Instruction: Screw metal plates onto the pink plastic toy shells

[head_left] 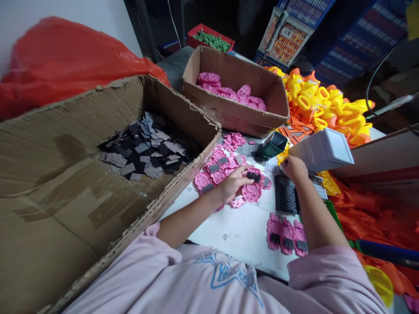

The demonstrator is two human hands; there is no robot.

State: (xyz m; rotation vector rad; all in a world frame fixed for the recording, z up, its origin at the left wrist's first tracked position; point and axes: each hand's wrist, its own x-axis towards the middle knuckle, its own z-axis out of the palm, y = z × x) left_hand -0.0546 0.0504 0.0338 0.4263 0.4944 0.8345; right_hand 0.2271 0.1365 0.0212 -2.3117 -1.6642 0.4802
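Note:
My left hand [233,184] has its thumb and fingers at a pink plastic part [252,192] with a black square pad [254,176] in its upper half. Under and beside that hand lie several more pink parts [218,171], some fitted with dark pads. My right hand [293,168] is closed, fingers curled, beside the white plastic basket [321,152]; whatever it may hold is hidden. A black studded tray [286,195] sits just below its wrist. Nearer my body stand three pink parts [287,235] in a row, each with a black pad.
At left, a large cardboard box [65,174] holds loose dark pads [147,146]. Behind, a smaller carton [235,111] contains pink parts. A dark green cup [273,145] stands near small pink pieces [234,141]. Yellow-orange toys [324,102] pile up at back right.

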